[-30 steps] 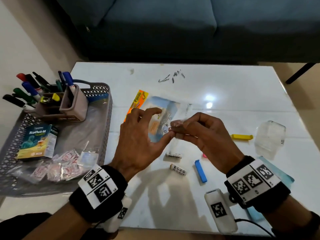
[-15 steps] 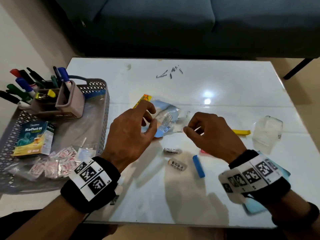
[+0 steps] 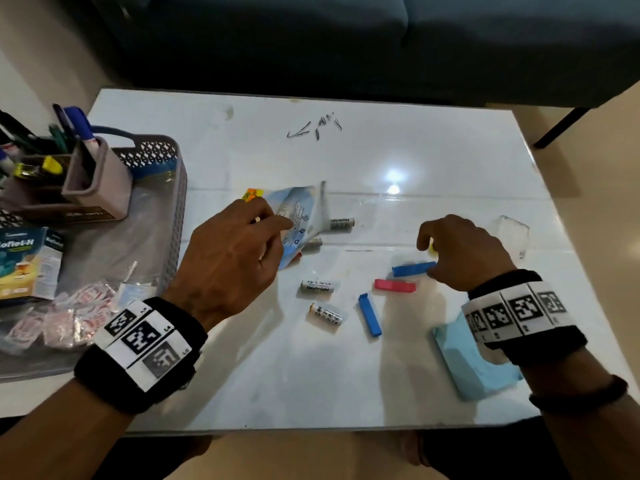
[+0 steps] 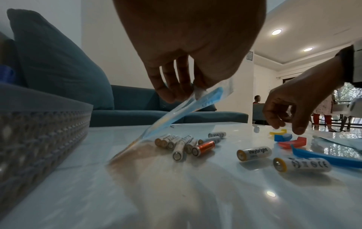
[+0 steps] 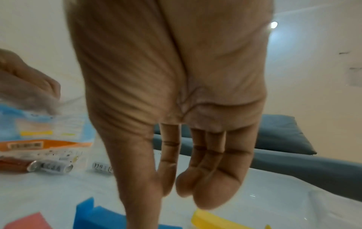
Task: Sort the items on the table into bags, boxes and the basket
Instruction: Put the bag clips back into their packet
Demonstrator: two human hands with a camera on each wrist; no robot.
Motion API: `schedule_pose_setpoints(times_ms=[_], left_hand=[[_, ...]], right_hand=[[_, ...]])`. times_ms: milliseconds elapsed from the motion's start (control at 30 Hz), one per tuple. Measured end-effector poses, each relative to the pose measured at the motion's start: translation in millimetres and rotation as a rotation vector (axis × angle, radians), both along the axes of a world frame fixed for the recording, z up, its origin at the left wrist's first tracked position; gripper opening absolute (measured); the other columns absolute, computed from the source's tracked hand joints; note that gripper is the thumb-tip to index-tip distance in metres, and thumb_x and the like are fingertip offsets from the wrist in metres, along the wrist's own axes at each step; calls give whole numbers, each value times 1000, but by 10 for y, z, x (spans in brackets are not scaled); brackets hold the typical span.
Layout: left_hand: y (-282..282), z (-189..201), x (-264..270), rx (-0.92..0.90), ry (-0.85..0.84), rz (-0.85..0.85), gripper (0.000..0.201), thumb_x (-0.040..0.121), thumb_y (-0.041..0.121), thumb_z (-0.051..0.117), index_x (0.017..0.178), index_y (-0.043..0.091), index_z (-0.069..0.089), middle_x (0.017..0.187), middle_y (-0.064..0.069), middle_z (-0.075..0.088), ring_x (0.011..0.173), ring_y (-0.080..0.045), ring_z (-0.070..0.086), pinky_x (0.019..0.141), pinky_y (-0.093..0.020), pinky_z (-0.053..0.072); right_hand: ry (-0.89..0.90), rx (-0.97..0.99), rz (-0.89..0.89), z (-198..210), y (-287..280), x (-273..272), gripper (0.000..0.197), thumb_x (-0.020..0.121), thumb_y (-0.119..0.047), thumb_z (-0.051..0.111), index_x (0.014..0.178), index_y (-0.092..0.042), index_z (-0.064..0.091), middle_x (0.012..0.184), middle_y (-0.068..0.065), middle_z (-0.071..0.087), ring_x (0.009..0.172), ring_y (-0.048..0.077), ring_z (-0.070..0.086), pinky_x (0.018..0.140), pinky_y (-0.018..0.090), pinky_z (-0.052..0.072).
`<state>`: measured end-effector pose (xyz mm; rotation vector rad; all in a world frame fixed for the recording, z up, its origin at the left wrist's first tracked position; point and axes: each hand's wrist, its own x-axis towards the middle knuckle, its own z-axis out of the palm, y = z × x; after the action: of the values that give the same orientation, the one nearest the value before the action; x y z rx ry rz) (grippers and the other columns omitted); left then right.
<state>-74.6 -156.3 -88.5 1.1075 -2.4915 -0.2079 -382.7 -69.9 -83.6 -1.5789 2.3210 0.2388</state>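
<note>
My left hand [image 3: 277,223] pinches the top of a blue-and-white plastic bag [image 3: 298,216], whose lower end rests on the table. Several batteries [image 4: 182,144] lie in that lower end. Loose batteries [image 3: 317,285] lie on the white table [image 3: 381,375] just right of the bag. My right hand [image 3: 429,258] hangs over the clips with its fingers [image 5: 211,182] almost straight and nothing in it. Its thumb points down at a blue clip [image 3: 412,269]. A red clip [image 3: 394,285], a second blue clip [image 3: 370,315] and a yellow clip [image 5: 215,220] lie close by.
A grey mesh basket [image 3: 173,216] stands at the left with a pen holder [image 3: 97,188], a medicine box [image 3: 27,261] and sachets inside. A clear plastic box [image 3: 516,233] sits beyond my right hand. A light blue bag [image 3: 467,362] lies under my right wrist. A sofa borders the far edge.
My right hand has let go of the bag and moved right and down to the clips. The left hand has kept the bag and lowered it onto the table.
</note>
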Motion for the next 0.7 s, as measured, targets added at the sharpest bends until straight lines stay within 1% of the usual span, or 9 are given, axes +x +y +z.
schedule_pose_setpoints(times_ms=[133,233,300,400,467,500,533,633,700], left_hand=[[16,71,-1,-24,-28,-2,32,94,52,63,103,23,71,96,3,64,85,-24,63,68,-41,51],[29,114,-1,-26,-71,3,41,87,65,64,95,25,60,87,6,60,79,-24,60,67,-39,47],[44,144,-2,-40,-90,19,45,85,70,63,89,26,55,80,7,56,74,-22,57,64,-36,44],[67,166,-21,-35,-108,50,50,79,76,64,85,27,54,75,9,54,70,-21,56,63,-34,42],[73,158,-29,-29,-130,71,53,75,79,63,86,28,54,75,9,57,71,-21,58,64,-34,43],[73,148,-34,-26,-144,73,53,74,80,63,87,29,55,77,9,59,72,-21,59,65,-34,43],[74,135,-45,-21,-160,72,55,74,81,61,89,29,55,78,10,60,74,-20,60,66,-34,44],[77,101,-55,-12,-204,57,57,73,84,58,92,30,56,81,10,61,75,-19,61,66,-34,43],[105,76,-82,-12,-211,34,58,72,85,58,91,30,55,79,10,60,73,-18,59,64,-33,38]], right_hand=[[32,14,-11,-98,-69,12,23,84,-5,69,100,-21,69,113,8,55,101,29,61,73,34,44],[21,-7,18,-107,-100,33,16,84,-10,72,96,-20,71,108,7,58,102,29,60,77,37,52],[-82,-79,38,-60,-105,56,13,83,-12,76,94,-19,72,102,4,65,98,26,63,80,37,54],[-513,-284,-2,130,-99,180,11,87,-17,79,96,-18,73,90,-4,73,85,15,70,74,26,55],[-958,-352,-83,332,-101,364,15,90,-15,76,105,-16,75,91,2,77,82,16,73,75,29,60],[-1109,-360,-95,399,-99,447,18,91,-15,73,108,-13,76,92,6,77,80,19,72,75,32,62],[-1170,-369,-64,444,-93,518,19,91,-15,72,108,-12,76,90,8,77,77,19,71,74,33,62],[-1044,-399,78,409,-101,685,14,86,-26,76,97,-19,80,78,-1,76,67,8,67,68,28,60],[-921,-419,124,335,-98,739,11,83,-32,80,91,-24,79,77,-9,76,69,6,69,69,27,59]])
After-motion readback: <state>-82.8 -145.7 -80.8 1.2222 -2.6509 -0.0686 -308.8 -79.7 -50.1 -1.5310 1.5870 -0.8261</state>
